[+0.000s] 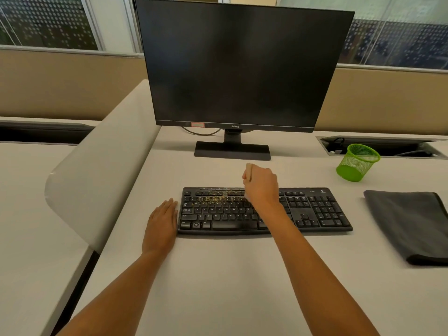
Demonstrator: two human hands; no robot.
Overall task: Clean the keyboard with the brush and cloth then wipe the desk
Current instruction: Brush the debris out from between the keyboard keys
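A black keyboard (312,209) lies across the middle of the pale desk (218,275), with yellowish crumbs scattered over its upper left keys. My right hand (263,185) hovers over the keyboard's top middle rows, closed around a brush; only the light wooden handle end (249,169) shows above the fist, and the bristles are hidden. My left hand (162,224) lies flat on the desk, fingers together, touching the keyboard's left edge. A folded dark grey cloth (412,226) rests on the desk to the right of the keyboard.
A dark monitor (240,66) on its stand (232,151) is behind the keyboard. A green mesh pen cup (357,162) sits at the back right by an open cable tray (388,146). A white curved divider panel (101,170) borders the desk on the left.
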